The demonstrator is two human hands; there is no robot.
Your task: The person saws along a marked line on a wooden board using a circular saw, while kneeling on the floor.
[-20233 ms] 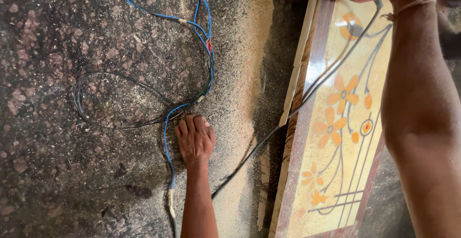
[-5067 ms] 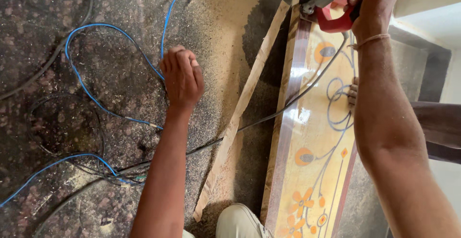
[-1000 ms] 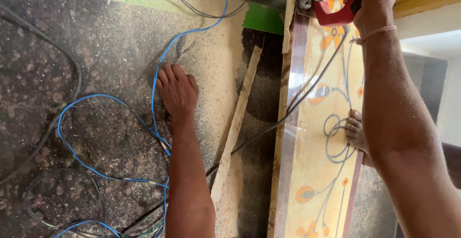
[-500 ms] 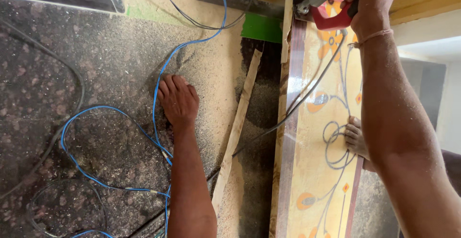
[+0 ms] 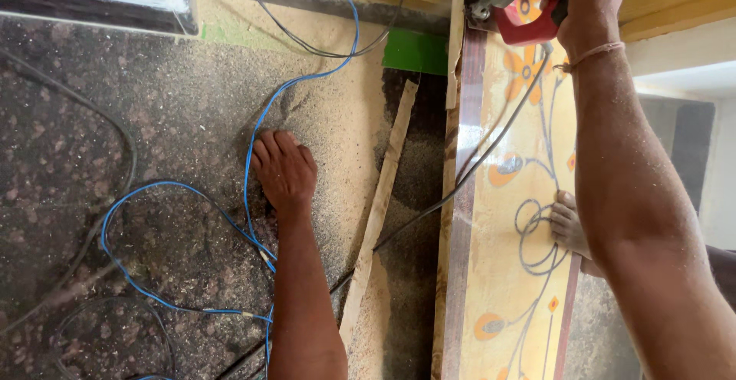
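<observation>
Left hand (image 5: 285, 171) lay flat, fingers spread, on the sawdusted floor (image 5: 100, 142) (beside blue cable (image 5: 253, 157)); right hand (image 5: 590, 0) gripped the red power saw (image 5: 529, 19) at the decorated panel (image 5: 506, 273).

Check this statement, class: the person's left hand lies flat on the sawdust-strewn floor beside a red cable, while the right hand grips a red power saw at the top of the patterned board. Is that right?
Not quite. The head view shows the cable beside the left hand is blue, not red. The rest holds: that hand lies flat on the sawdust-strewn floor, and the right hand grips the red power saw at the top of the patterned board.
</observation>
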